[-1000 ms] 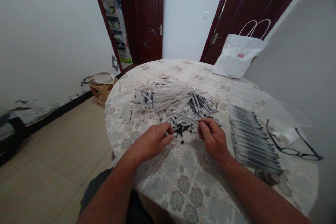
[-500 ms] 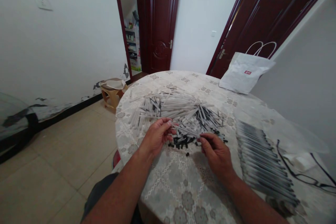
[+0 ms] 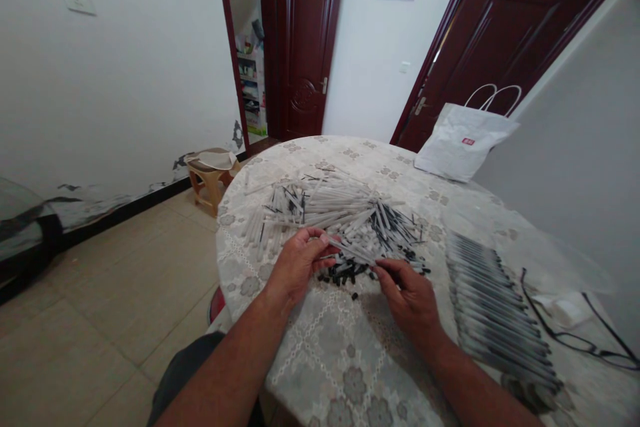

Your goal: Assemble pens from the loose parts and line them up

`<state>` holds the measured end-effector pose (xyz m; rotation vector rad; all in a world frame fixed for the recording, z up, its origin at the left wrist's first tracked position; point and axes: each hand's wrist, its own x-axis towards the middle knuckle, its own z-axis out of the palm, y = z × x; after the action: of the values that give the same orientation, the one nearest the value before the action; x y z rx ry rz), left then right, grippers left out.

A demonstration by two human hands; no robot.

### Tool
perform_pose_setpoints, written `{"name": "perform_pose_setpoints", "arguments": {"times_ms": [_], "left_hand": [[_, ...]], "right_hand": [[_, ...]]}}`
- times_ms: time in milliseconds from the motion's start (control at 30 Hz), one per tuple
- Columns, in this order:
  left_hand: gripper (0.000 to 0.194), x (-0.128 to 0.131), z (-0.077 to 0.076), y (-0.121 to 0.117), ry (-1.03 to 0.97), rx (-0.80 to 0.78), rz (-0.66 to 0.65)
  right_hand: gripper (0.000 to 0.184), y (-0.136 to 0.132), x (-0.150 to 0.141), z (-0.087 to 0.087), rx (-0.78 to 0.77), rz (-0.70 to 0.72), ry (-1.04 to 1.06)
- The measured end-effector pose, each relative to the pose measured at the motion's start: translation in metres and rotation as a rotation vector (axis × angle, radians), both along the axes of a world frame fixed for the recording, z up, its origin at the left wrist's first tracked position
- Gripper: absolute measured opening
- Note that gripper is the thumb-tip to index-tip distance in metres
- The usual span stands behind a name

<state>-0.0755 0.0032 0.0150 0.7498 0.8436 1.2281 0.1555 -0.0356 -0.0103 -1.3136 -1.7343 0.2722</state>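
A heap of white pen barrels point(image 3: 330, 207) mixed with thin black refills covers the middle of the round table point(image 3: 345, 360). Small black caps point(image 3: 345, 271) lie loose at the heap's near edge. My left hand point(image 3: 300, 261) rests at that edge, fingers curled around a white barrel. My right hand point(image 3: 410, 293) is beside it, thumb and fingers pinched on the other end of the same barrel point(image 3: 353, 251), which slants between the two hands.
A row of assembled pens point(image 3: 493, 307) lies on clear plastic at the right, with black glasses point(image 3: 580, 340) beyond. A white paper bag point(image 3: 463, 140) stands at the table's far side. A small stool point(image 3: 213, 170) is by the left wall.
The view tilted up from a second ago, showing more of the room. My left hand moved forward into the heap's edge and closed on a barrel; the right hand stayed pinched.
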Motion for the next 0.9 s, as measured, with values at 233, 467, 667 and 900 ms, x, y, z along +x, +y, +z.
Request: {"name": "perform_pose_setpoints", "arguments": {"times_ms": [233, 467, 667, 900], "left_hand": [[0.026, -0.001, 0.004, -0.001, -0.011, -0.013, 0.012], [0.028, 0.002, 0.001, -0.001, 0.012, 0.015, 0.039], [0.029, 0.004, 0.002, 0.0, 0.055, 0.052, 0.045], [0.034, 0.005, 0.008, 0.001, 0.146, 0.082, -0.07]], "right_hand": [[0.021, -0.004, -0.003, 0.007, 0.28, 0.164, -0.273], [0.02, -0.012, -0.011, 0.014, 0.049, 0.089, -0.087], [0.033, -0.006, -0.02, 0.015, -0.542, 0.137, 0.567], [0.017, -0.002, -0.015, 0.035, -0.507, 0.253, 0.306]]}}
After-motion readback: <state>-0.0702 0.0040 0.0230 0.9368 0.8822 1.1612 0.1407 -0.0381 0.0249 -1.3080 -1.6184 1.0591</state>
